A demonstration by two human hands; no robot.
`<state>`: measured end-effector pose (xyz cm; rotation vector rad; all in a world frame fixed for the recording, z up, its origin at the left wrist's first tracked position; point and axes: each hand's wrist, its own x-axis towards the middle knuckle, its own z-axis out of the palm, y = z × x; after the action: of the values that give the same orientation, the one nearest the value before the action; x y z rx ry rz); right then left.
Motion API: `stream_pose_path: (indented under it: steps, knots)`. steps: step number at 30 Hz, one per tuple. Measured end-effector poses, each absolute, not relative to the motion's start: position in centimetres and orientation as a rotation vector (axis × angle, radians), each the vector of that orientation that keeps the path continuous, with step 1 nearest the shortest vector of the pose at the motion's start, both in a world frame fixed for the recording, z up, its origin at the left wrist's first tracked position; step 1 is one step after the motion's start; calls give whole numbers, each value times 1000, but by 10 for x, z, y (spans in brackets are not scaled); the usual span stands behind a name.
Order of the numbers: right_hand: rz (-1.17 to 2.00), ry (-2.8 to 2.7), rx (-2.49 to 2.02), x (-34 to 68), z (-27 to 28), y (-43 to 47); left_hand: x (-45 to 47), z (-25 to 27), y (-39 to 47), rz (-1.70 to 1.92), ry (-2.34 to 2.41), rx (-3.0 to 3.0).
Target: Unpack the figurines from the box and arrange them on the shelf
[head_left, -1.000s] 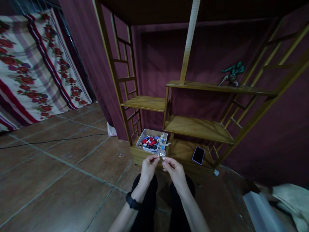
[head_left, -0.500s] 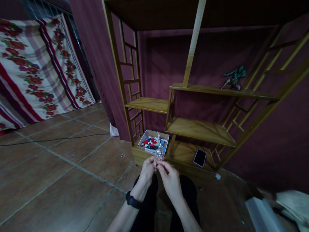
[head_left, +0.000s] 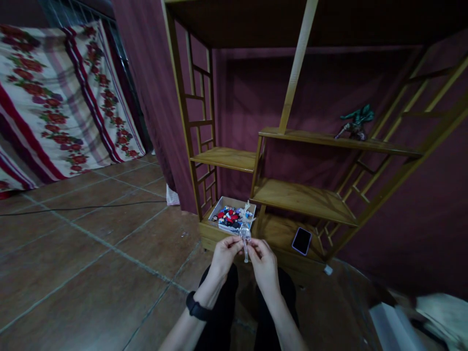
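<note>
A small see-through plastic piece (head_left: 245, 231), rounded on top with a thin stem below, stands upright between my hands; its exact kind is unclear. From the left, my left hand (head_left: 224, 257) pinches it with thumb and fingertips. On the other side, my right hand (head_left: 265, 265) grips it in a closed pinch. Just beyond, a white box (head_left: 224, 223) on the low shelf holds several small red, black, white and blue pieces, with a pale spiky piece (head_left: 247, 213) at its right side.
A wooden shelf unit (head_left: 303, 197) rises in front. It carries a phone (head_left: 302, 241) at the lower right and a green figurine (head_left: 356, 122) higher up. A dark cable (head_left: 84, 208) crosses the tiled floor at left. A white box-like object (head_left: 389, 326) is at bottom right.
The clear piece has turned and now shows its rounded top and straight stem. My right hand has shifted slightly right, and both hands now face each other across it.
</note>
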<state>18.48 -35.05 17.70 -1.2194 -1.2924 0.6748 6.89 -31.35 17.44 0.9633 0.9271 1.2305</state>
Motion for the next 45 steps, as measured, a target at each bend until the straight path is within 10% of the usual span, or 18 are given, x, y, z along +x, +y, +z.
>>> stream_pose_path:
  steps: [26,45]
  knots:
    - [1126,-1005,-940,217,156,-332,81,194,-323,1318,995,1012]
    - [904,-1115,-1161,220,158,-329,73,182,-319,1503,1184,1582]
